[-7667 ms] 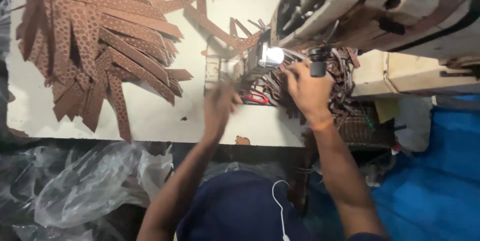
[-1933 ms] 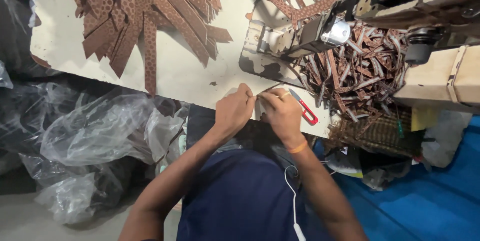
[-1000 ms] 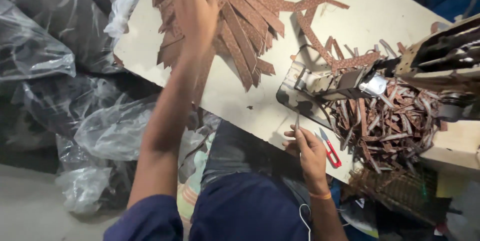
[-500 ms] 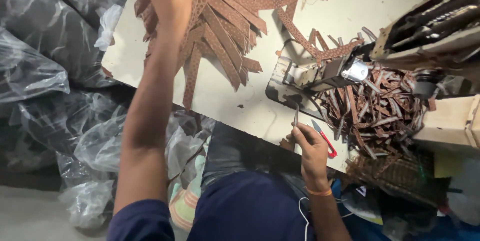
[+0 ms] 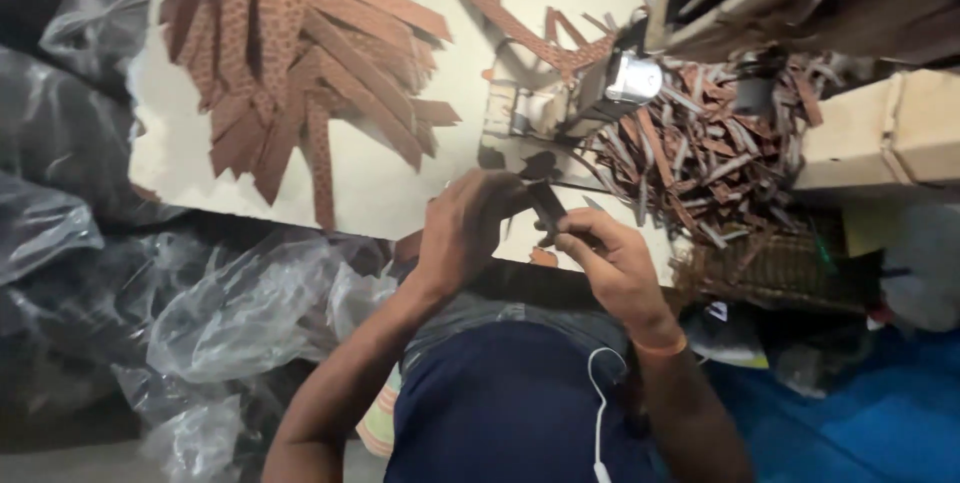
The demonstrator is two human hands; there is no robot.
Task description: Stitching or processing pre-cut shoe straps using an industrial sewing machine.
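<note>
Brown strip (image 5: 545, 205), one, sits pinched between left hand (image 5: 468, 228) and right hand (image 5: 605, 258), both closed on it, near the table (image 5: 400, 183) edge. Risk, as I judge it: slipping into the plastic bags (image 5: 230, 313) below. One fanned strip pile (image 5: 300, 53) far left, one offcut heap (image 5: 700, 163) right; pieces uncountable.
</note>
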